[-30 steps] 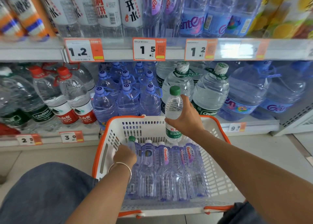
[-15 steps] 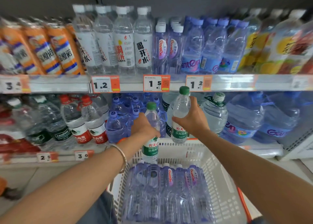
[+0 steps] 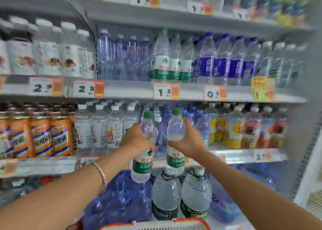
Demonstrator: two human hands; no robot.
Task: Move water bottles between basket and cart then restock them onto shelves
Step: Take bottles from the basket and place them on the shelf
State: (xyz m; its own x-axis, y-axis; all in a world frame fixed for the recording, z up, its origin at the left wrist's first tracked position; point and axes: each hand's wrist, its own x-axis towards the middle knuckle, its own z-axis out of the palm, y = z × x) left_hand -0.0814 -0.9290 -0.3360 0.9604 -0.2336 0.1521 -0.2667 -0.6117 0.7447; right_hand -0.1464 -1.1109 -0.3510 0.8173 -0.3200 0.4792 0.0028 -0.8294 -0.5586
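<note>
Faces a supermarket drinks aisle: tiered grey shelves (image 3: 125, 92) packed with bottled water and juice, much of it smeared by motion. Carries one green-capped bottle on each side, both in the air before the middle tier, apart from each other and touching no shelf. Wraps the left grip (image 3: 137, 141) round the waist of the left bottle (image 3: 143, 162), fingers curled closed on it, cap end tipped a little to the right. Clamps the right grip (image 3: 189, 142) likewise round the right bottle (image 3: 176, 132), long axis close to upright. Shows the basket rim (image 3: 156, 225) only at the bottom edge, well below both.

Turns, for the coming move, on one relation: matching green-capped row (image 3: 174, 61) up and slightly right of the grips, one tier higher, just above the 1.2 tag (image 3: 164, 91). Puts the right grip nearer, almost straight beneath that row; leaves the left a diagonal reach. Calls, most likely, for a lift with caps kept up, then a push inward over the shelf lip.

Reads 农夫山 in red on both held labels, over a green band beginning 饮用. Reads Cestbon on the big jugs (image 3: 165, 195) underneath. Reads 2.5 and, less surely, 0.5 on other tags, and 开水 on the white-labelled bottles (image 3: 111, 135). Cannot make out the blue labels (image 3: 207, 68).
</note>
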